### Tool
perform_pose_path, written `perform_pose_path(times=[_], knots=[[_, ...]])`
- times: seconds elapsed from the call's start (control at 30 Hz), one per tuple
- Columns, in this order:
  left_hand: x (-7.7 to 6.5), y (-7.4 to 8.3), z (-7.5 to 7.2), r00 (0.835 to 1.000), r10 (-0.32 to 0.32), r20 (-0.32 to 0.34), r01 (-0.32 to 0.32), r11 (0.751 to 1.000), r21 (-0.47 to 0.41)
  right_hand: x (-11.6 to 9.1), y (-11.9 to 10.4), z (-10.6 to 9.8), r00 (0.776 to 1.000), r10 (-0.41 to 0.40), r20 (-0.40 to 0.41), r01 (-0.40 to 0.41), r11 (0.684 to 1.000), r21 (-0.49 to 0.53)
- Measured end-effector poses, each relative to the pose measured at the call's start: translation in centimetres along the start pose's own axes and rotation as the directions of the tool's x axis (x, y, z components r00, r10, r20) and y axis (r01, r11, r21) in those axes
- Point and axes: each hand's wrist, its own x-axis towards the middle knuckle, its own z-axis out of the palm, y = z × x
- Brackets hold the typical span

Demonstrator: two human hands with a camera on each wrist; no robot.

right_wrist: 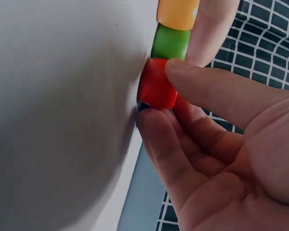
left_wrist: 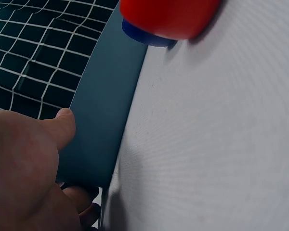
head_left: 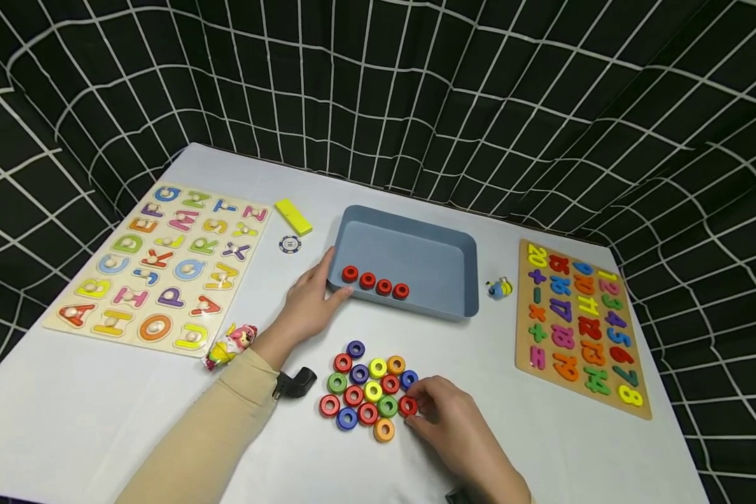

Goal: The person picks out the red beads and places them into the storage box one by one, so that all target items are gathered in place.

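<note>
My left hand (head_left: pixel 307 306) grips the near left corner of a blue-grey tray (head_left: pixel 409 253), and in the left wrist view its thumb lies against the tray wall (left_wrist: pixel 98 110). Several red rings (head_left: pixel 384 287) stand in a row along the tray's near side. In front of the tray lies a cluster of loose rings in red, blue, purple, yellow, green and orange. At that cluster's right edge, my right hand (head_left: pixel 450 423) pinches a red ring (right_wrist: pixel 156 84) between thumb and fingers. A green ring (right_wrist: pixel 171 42) and an orange ring (right_wrist: pixel 178 13) are beside it in the right wrist view.
A letter puzzle board (head_left: pixel 192 290) lies at the left, with a small figurine (head_left: pixel 229 345) at its near corner. A yellow block (head_left: pixel 293 217) and a poker chip (head_left: pixel 290 244) sit left of the tray. A bee toy (head_left: pixel 499 288) and a number board (head_left: pixel 529 329) are at the right.
</note>
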Motion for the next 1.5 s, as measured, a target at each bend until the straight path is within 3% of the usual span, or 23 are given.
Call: perform_pose_path(times=[0.1,0.23,0.43,0.63,0.83,1.0,1.17,1.37,1.5], knots=[[0.0,0.1,0.0,1.0,0.006,0.001,-0.006,1.0,-0.001,0.1,0.0,-0.8,0.999,0.04,0.004,-0.04,0.999,0.007],[0.0,0.1,-0.1,1.0,0.009,0.003,-0.009,1.0,0.006,1.2,0.5,-3.0,0.996,0.021,-0.09,-0.016,0.998,0.056],[0.0,-0.1,-0.1,1.0,0.008,-0.008,-0.008,1.0,0.006,6.4,1.6,-6.1,0.965,-0.079,-0.25,0.1,0.992,0.076],[0.1,-0.3,0.2,1.0,0.005,-0.002,-0.005,1.0,0.0,11.4,2.0,-6.1,0.968,-0.051,-0.246,0.065,0.997,0.05],[0.2,-0.3,0.3,1.0,0.002,-0.005,-0.002,1.0,0.002,13.6,1.9,-5.7,0.979,-0.052,-0.199,0.054,0.999,0.003],[0.1,-0.3,0.1,1.0,-0.002,-0.009,0.002,1.0,0.001,14.2,1.7,-5.7,0.987,-0.061,-0.151,0.06,0.998,-0.006],[0.1,-0.3,0.2,1.0,-0.003,0.0,0.003,1.0,-0.001,13.7,1.7,-5.8,0.985,-0.052,-0.162,0.056,0.998,0.019],[0.2,-0.3,0.2,1.0,0.005,-0.014,-0.005,1.0,-0.001,11.3,0.5,-5.8,0.975,-0.118,-0.186,0.136,0.987,0.086],[0.1,-0.2,0.2,1.0,0.003,-0.012,-0.003,1.0,0.001,8.9,-0.2,-5.2,0.973,-0.199,-0.119,0.213,0.97,0.12]])
